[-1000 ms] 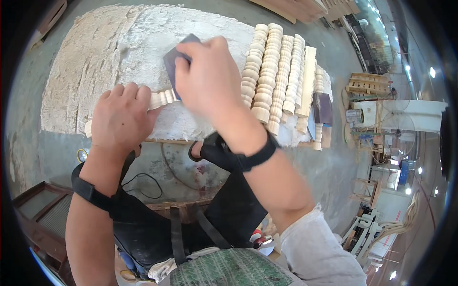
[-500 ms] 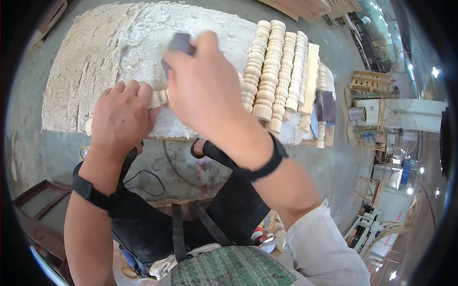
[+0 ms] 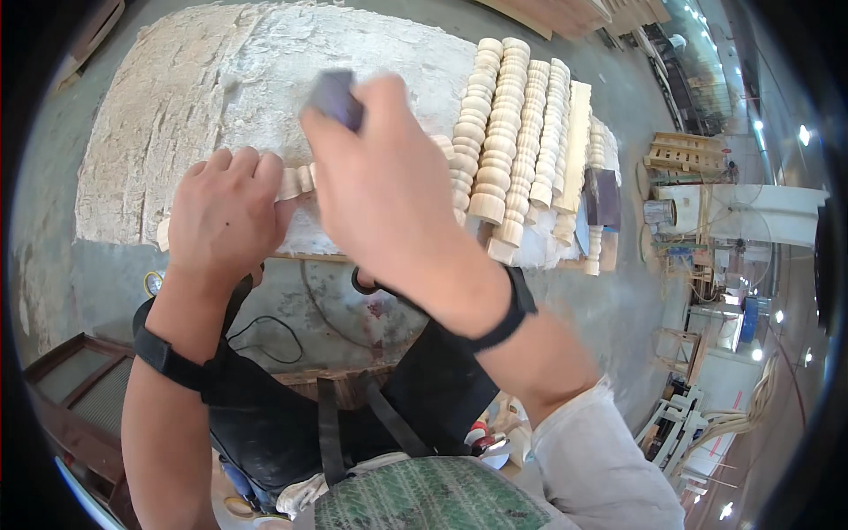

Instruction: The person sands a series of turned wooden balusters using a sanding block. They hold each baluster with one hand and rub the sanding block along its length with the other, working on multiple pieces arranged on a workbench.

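Note:
My left hand (image 3: 226,205) is closed around a pale turned wooden spindle (image 3: 298,182) lying across the near side of the worktable. One end of the spindle shows to the left of that hand. My right hand (image 3: 382,168) grips a dark purple sanding block (image 3: 336,97), slightly blurred, over the spindle's middle. Whether the block touches the wood cannot be seen, since the hand hides most of that stretch. Beyond the right hand's knuckles a bit more pale wood shows.
Several turned spindles (image 3: 497,132) lie side by side on the right of the worktable (image 3: 159,106), whose covering is rough and whitish. A second dark block (image 3: 602,198) rests at its right end. Below, a black cable (image 3: 281,321) lies on the floor, and a brown framed panel (image 3: 79,389) stands lower left.
My right hand has shifted slightly right and toward me, and the sanding block has turned in its grip's view. My left hand stays in place on the spindle.

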`<state>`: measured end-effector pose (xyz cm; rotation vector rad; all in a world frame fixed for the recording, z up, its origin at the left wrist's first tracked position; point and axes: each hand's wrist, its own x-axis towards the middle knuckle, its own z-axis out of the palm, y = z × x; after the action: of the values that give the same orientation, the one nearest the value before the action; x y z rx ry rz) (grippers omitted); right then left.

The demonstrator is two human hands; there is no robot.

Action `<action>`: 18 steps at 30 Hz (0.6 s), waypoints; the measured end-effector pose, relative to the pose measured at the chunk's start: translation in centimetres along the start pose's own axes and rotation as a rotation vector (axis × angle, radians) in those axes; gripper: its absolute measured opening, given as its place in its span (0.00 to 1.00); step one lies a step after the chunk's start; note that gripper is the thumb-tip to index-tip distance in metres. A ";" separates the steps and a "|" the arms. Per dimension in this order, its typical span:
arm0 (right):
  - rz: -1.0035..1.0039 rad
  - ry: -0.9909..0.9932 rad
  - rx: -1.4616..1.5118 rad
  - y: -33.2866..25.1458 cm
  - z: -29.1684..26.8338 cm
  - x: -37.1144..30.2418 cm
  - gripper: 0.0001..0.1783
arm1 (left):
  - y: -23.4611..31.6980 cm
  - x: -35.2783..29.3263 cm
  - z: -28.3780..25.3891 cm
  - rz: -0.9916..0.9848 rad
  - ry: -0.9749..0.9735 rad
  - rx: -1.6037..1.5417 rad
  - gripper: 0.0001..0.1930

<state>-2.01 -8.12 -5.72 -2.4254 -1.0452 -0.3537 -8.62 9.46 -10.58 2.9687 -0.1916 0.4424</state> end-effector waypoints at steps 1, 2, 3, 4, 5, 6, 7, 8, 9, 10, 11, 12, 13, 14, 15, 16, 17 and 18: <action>-0.007 0.058 0.042 -0.2 -0.5 -1.6 0.16 | -0.1 0.1 -0.2 -0.001 -0.002 -0.006 0.15; -0.015 0.067 0.048 -0.5 -1.1 -3.1 0.17 | -0.1 0.2 -0.3 -0.008 -0.002 -0.010 0.15; -0.021 0.074 0.064 -0.6 -1.4 -4.8 0.18 | -0.1 0.1 -0.4 -0.019 -0.010 -0.008 0.15; -0.024 0.082 0.062 -0.6 -2.2 -6.3 0.19 | 0.2 0.4 -0.4 -0.020 -0.010 -0.020 0.14; 0.005 0.054 0.097 -0.3 -2.4 -7.7 0.20 | 0.3 0.4 -0.3 -0.031 -0.009 -0.011 0.14; 0.031 0.029 0.122 0.0 -2.8 -8.8 0.21 | 0.4 0.7 -0.2 -0.039 0.002 -0.005 0.14; 0.054 -0.001 0.174 0.3 -2.8 -9.7 0.21 | 0.3 0.4 -0.1 -0.059 -0.004 0.017 0.14; 0.136 -0.035 0.265 0.3 -3.4 -10.0 0.19 | 0.1 0.3 -0.1 -0.055 0.017 0.034 0.14; 0.164 -0.009 0.293 0.7 -3.8 -10.1 0.19 | 0.3 0.4 0.0 -0.043 0.038 0.034 0.14; 0.192 0.017 0.321 1.0 -4.0 -10.2 0.19 | 0.5 0.4 0.2 -0.032 0.059 0.033 0.14; 0.220 0.043 0.349 1.3 -4.2 -10.2 0.20 | 0.7 0.3 0.3 -0.033 0.058 0.042 0.14; 0.326 0.034 0.428 1.6 -4.5 -10.0 0.19 | 0.7 0.2 0.3 -0.034 0.059 0.056 0.14; 0.315 0.074 0.409 2.1 -4.5 -9.8 0.19 | 0.7 0.1 0.3 -0.036 0.059 0.069 0.13; 0.304 0.113 0.389 2.8 -4.5 -9.5 0.19 | 0.7 0.2 0.4 -0.033 0.056 0.072 0.13; 0.288 0.149 0.378 3.2 -4.3 -9.0 0.19 | 0.6 -0.1 0.2 -0.039 0.049 0.082 0.13; 0.316 0.171 0.418 3.3 -4.3 -8.4 0.19 | 0.5 -0.3 0.0 -0.045 0.041 0.093 0.13; 0.331 0.171 0.459 3.5 -4.1 -7.8 0.19 | 0.3 -0.4 -0.3 -0.049 0.039 0.102 0.13; 0.352 0.172 0.476 3.9 -4.2 -7.4 0.19 | 0.5 -0.3 -0.1 -0.046 0.044 0.088 0.13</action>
<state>-4.31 -17.16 -6.42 -2.0492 -0.5354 -0.1638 -9.03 9.01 -10.50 3.0391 -0.1013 0.5223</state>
